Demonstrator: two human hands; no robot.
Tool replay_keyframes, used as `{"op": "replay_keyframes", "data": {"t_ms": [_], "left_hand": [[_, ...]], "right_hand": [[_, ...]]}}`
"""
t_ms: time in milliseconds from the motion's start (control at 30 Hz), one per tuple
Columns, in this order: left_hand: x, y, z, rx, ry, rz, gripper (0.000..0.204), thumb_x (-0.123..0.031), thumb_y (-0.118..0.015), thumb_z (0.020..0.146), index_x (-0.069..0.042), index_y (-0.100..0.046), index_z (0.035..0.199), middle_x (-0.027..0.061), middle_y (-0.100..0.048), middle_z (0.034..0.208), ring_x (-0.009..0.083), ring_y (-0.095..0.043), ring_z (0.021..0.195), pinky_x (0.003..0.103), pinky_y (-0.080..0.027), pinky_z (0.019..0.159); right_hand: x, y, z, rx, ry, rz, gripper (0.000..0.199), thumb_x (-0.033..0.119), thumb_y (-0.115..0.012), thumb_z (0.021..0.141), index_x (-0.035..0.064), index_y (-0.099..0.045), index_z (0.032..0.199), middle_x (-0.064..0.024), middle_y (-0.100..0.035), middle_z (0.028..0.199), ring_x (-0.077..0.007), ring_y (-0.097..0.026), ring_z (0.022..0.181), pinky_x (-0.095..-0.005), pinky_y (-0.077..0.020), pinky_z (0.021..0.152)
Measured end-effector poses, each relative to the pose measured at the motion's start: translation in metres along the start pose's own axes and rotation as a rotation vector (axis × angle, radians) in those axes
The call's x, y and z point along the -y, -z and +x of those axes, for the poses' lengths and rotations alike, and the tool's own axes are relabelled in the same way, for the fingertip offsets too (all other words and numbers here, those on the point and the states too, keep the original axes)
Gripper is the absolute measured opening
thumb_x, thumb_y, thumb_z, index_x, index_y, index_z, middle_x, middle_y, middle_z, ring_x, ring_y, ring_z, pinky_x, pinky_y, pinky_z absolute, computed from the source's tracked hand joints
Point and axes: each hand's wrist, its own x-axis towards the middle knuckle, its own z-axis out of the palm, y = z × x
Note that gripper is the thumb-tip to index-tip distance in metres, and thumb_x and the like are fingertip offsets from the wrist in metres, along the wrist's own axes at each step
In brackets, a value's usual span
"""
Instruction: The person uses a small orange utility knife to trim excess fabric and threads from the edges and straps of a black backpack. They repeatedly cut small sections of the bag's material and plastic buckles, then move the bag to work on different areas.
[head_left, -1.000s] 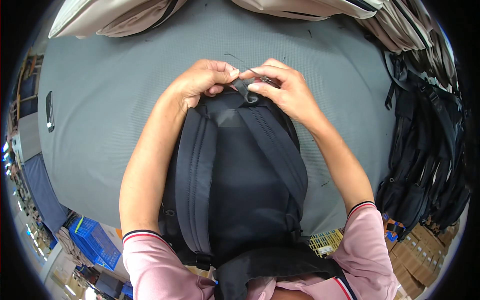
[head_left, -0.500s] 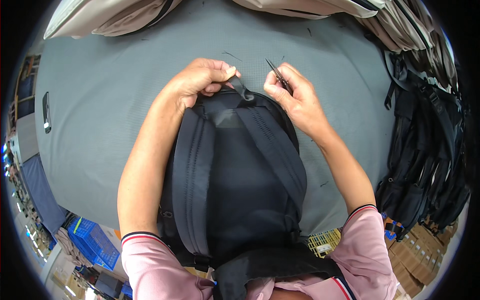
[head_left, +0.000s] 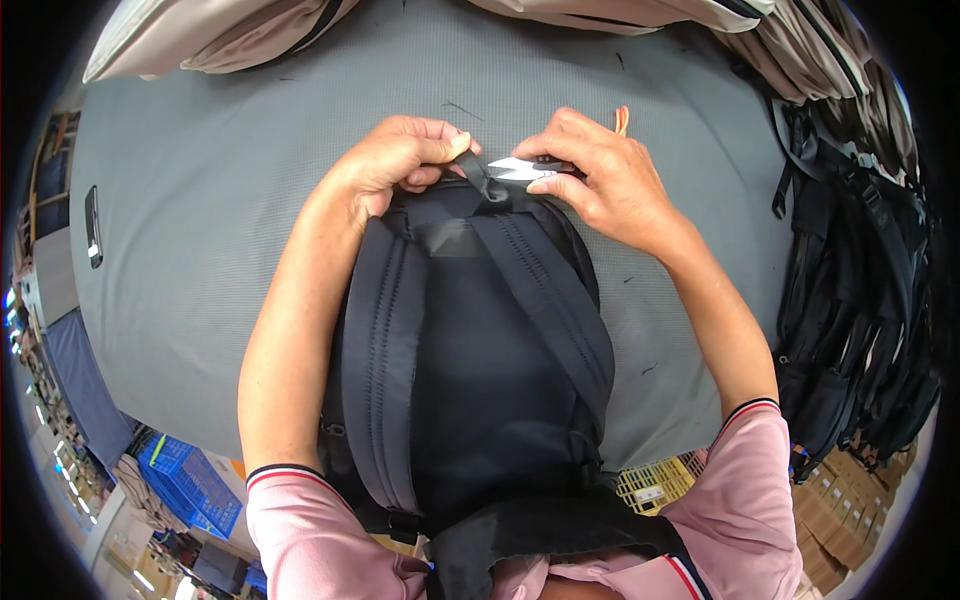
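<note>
A dark navy backpack lies straps-up on a grey table, its top pointing away from me. My left hand pinches the top carry loop of the backpack between thumb and fingers. My right hand holds small thread snips, their silver blades pointing left and touching the loop beside my left thumb. An orange bit shows above my right hand's knuckles.
Beige bags lie along the far table edge. A stack of black backpacks hangs off the right side. A dark phone-like object lies at the table's left. Blue crates and a yellow crate stand on the floor below.
My right hand had lifted the snips away to the right of the loop. It has now come back left, blades at the loop. My left hand keeps its pinch.
</note>
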Motion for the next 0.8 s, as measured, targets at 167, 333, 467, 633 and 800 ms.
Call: {"op": "replay_keyframes", "data": {"t_ms": [167,333,467,633,800], "left_hand": [[0.001,0.0,0.0,-0.001,0.005,0.001,0.015,-0.018,-0.058,0.09,-0.004,-0.064,0.091,-0.0094,-0.047,0.062,-0.0001,-0.028,0.045,0.018,-0.019,0.043],[0.0,0.0,0.001,0.0,-0.002,0.013,0.015,-0.018,-0.059,0.089,-0.004,-0.064,0.091,-0.0084,-0.05,0.065,-0.0003,-0.028,0.045,0.018,-0.019,0.042],[0.002,0.001,0.001,-0.014,0.002,0.008,0.014,-0.017,-0.059,0.089,-0.003,-0.064,0.091,-0.0076,-0.052,0.068,-0.0005,-0.028,0.045,0.018,-0.019,0.042],[0.0,0.0,0.001,-0.019,-0.002,-0.006,0.016,-0.017,-0.058,0.089,-0.002,-0.063,0.091,-0.0082,-0.049,0.065,-0.0003,-0.027,0.045,0.018,-0.018,0.043],[0.001,0.002,0.001,-0.031,-0.007,-0.053,0.02,-0.019,-0.059,0.089,0.0,-0.064,0.09,-0.0042,-0.05,0.061,0.0007,-0.03,0.043,0.018,-0.023,0.043]], "right_hand": [[0.0,-0.002,-0.001,-0.007,-0.004,-0.013,0.018,0.016,-0.066,0.078,0.0128,-0.065,0.096,-0.0029,-0.055,0.084,-0.023,-0.059,0.076,-0.038,-0.044,0.065],[-0.003,-0.011,0.001,-0.036,0.043,-0.081,0.018,0.016,-0.066,0.078,0.0139,-0.066,0.096,-0.001,-0.055,0.083,-0.0237,-0.058,0.073,-0.0372,-0.0447,0.064],[-0.001,-0.011,0.001,-0.084,0.11,-0.163,0.017,0.015,-0.066,0.077,0.0151,-0.066,0.095,0.0006,-0.055,0.083,-0.0232,-0.058,0.072,-0.0371,-0.045,0.063],[-0.002,-0.017,-0.005,-0.213,-0.04,0.053,0.018,0.015,-0.067,0.077,0.0166,-0.066,0.094,0.0011,-0.055,0.082,-0.0217,-0.059,0.072,-0.0358,-0.0464,0.064],[-0.001,-0.017,0.0,-0.123,0.018,-0.027,0.017,0.016,-0.067,0.077,0.0157,-0.067,0.094,-0.0005,-0.056,0.081,-0.0218,-0.059,0.072,-0.035,-0.0466,0.063]]}}
